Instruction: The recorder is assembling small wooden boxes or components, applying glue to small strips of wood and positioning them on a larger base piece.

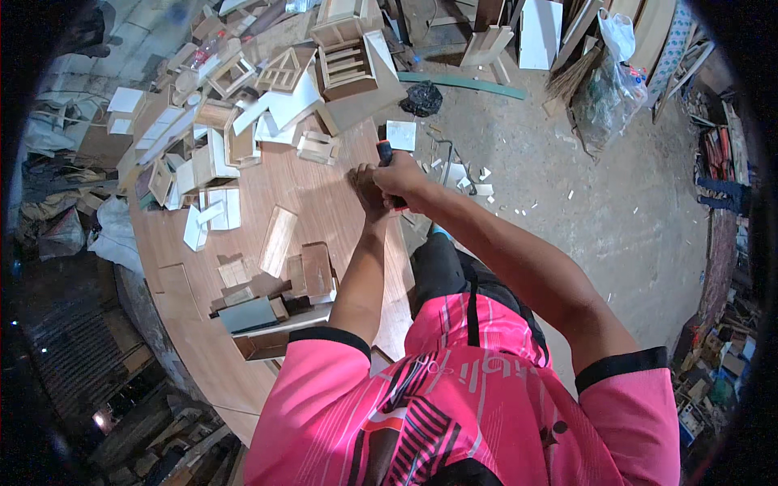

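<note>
My right hand (401, 176) is closed round a black handle with red-orange ends (384, 151), at the right edge of the wooden tabletop (332, 190). What the handle belongs to is hidden. Right beside it, partly covered by it, my left hand (366, 191) bends down at the same edge with its fingers pressed together. Whatever lies under those fingers cannot be made out. Just beyond both hands is a small white square board (401, 135). A little wooden frame piece (318, 147) rests on the table to their left.
Small wooden boxes and frames (348, 69) crowd the table's far end. Nearer stand a pale wood block (279, 240) and an open wooden box (263, 347). On the floor to the right lie offcuts (484, 189), a black plastic bag (421, 99) and a green strip (478, 85).
</note>
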{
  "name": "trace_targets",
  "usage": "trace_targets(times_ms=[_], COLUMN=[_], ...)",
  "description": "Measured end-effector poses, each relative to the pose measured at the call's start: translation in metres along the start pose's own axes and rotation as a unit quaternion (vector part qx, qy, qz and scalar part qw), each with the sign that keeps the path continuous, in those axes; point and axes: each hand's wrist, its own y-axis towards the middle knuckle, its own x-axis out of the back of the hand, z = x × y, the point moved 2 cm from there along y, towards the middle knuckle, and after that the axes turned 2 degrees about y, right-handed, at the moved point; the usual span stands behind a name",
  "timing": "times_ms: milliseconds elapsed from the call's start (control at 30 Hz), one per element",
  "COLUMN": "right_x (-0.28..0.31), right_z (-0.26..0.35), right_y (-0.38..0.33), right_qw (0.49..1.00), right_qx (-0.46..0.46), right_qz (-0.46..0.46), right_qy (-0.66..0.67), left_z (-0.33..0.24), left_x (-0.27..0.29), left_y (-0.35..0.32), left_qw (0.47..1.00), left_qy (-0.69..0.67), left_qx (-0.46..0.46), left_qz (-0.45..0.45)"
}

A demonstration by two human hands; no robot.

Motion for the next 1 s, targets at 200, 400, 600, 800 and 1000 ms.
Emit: trace_targets(times_ms=[200, 400, 600, 800, 1000], right_x=[0.005, -0.004, 0.007, 0.021, -0.010], right_z=[-0.025, -0.001, -0.023, -0.012, -0.003], right_y=[0.037, -0.011, 0.020, 0.013, -0.010], right_qw=[0.993, 0.998, 0.990, 0.999, 0.992], right_qx=[0.080, 0.049, 0.066, 0.043, 0.113], right_qz=[-0.060, -0.009, -0.101, -0.012, -0.062], right_qy=[-0.055, -0.034, -0.077, -0.025, -0.010], left_z=[-0.008, -0.008, -0.037, -0.024, 0.003], left_x=[-0.016, 0.019, 0.000, -0.009, -0.001], left_y=[0.029, 0.021, 0.030, 0.034, 0.008], left_qw=[0.991, 0.990, 0.995, 0.996, 0.993], left_qy=[0.090, 0.074, -0.042, 0.025, 0.055], left_qx=[-0.020, 0.057, -0.051, -0.050, 0.042], left_qz=[0.097, 0.103, 0.072, 0.074, 0.092])
